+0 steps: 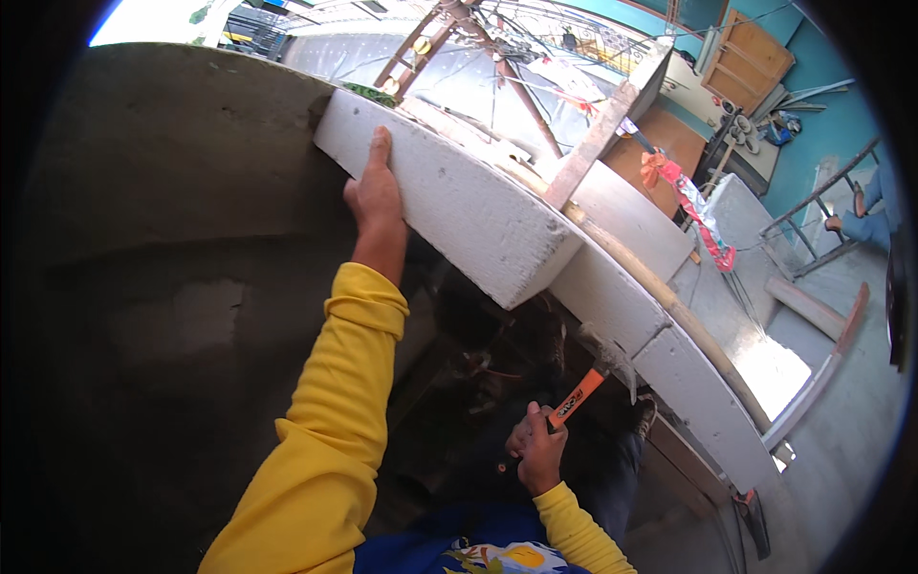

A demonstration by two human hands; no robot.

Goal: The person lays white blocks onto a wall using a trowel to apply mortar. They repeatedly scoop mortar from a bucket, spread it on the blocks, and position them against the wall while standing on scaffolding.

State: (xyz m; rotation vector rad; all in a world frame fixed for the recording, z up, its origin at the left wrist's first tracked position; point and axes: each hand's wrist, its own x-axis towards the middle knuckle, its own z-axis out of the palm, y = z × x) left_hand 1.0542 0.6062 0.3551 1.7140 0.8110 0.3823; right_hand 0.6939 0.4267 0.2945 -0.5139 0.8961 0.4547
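My left hand (376,206) is at the left part of a white lightweight concrete block (459,196). One digit lies up along its near face; the other fingers are partly hidden at the lower edge. That block sits tilted on top of a row of similar white blocks (688,378), with its left end against a grey plastered wall (191,143). Lower down, my right hand (538,448) is closed around the black grip of a hammer (580,394) with an orange shaft. The hammer's worn metal head is near the lower row's near face; whether it touches is unclear.
A long wooden pole (660,287) runs along the wall's far side, and an upright board (598,143) stands behind the block. Red-and-silver wrapping (693,206) hangs on a line. At the far right, a person (865,220) is by a metal ladder (822,206). An orange-handled tool (754,521) hangs lower right.
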